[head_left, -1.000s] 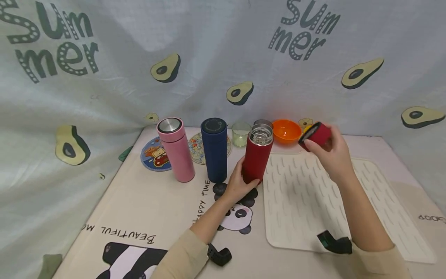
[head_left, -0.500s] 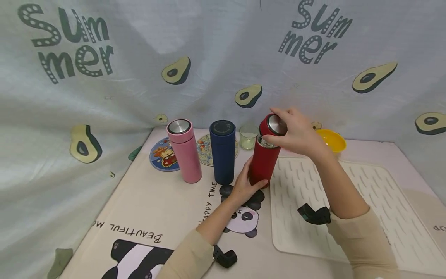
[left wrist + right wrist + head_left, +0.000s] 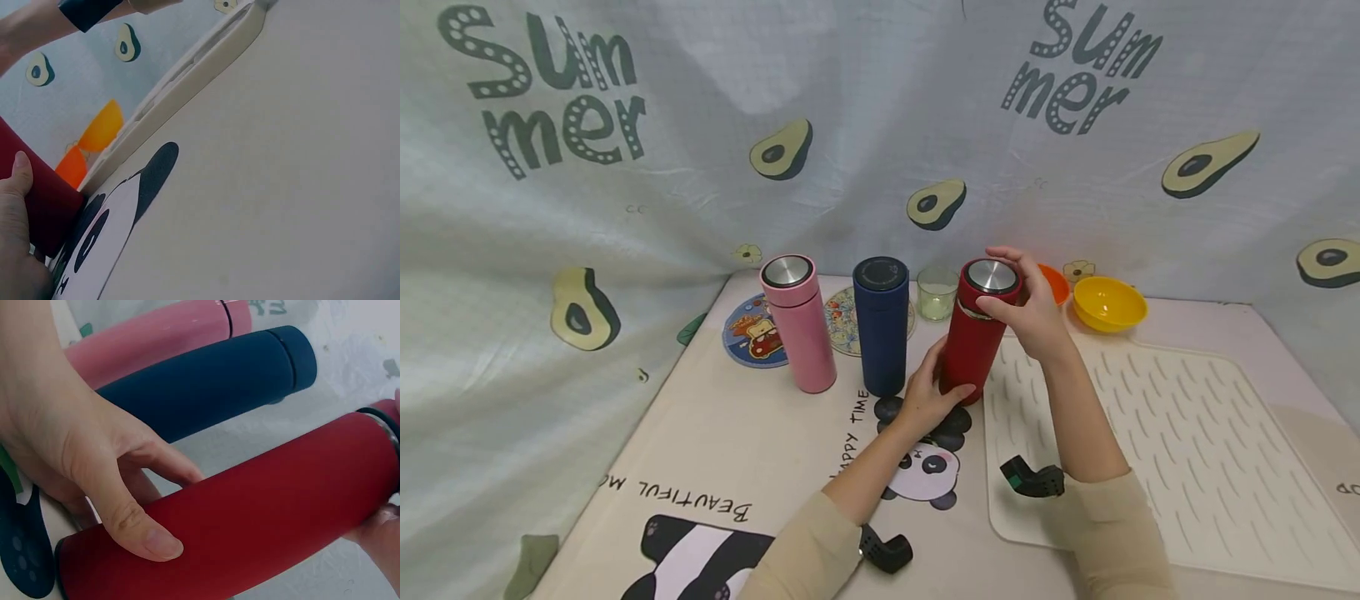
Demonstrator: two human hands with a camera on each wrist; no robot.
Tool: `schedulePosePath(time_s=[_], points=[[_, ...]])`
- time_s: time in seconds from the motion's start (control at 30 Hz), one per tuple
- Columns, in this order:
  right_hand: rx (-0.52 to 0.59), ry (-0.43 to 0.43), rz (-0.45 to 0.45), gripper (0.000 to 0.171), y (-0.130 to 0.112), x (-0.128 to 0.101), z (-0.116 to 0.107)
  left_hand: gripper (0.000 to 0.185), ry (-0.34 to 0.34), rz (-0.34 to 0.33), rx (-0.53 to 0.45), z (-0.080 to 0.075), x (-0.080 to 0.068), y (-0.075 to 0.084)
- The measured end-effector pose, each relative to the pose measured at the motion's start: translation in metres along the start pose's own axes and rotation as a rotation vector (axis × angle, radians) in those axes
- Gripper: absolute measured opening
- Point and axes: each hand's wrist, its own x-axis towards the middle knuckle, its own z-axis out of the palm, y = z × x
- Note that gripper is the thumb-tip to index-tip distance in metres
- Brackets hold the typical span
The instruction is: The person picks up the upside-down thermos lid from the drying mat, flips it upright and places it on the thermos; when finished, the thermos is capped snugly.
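The head view looks forward and down from above the table [image 3: 715, 433], taking in both hands and the backdrop behind. The left wrist view sits low and very close, tilted, facing past the left hand's fingers [image 3: 17, 172] along the mat. The right wrist view looks back, close up, at the left hand [image 3: 75, 456]. All three share the red flask [image 3: 973, 346] beneath those fingers.
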Motion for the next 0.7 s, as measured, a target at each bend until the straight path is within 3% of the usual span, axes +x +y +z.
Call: schedulePosePath(time_s=[0.2, 0.33, 0.43, 0.53, 0.7], points=[[-0.058, 0.032, 0.003, 0.06, 0.001, 0.003, 0.004, 0.074, 0.009, -0.002, 0.007, 0.0, 0.001, 0.002], [-0.104, 0.072, -0.06, 0.062, 0.003, 0.003, 0.008, 0.073, -0.005, -0.027, 0.019, -0.004, -0.002, 0.018], [-0.143, 0.1, -0.095, 0.066, 0.005, 0.004, 0.011, 0.074, -0.006, -0.035, 0.026, -0.004, -0.002, 0.017], [-0.154, 0.104, -0.101, 0.067, 0.004, 0.005, 0.012, 0.075, 0.001, -0.021, 0.036, -0.001, 0.001, 0.002], [-0.119, 0.1, -0.094, 0.062, 0.001, 0.005, 0.01, 0.074, 0.001, -0.013, 0.035, 0.0, 0.001, 0.002]])
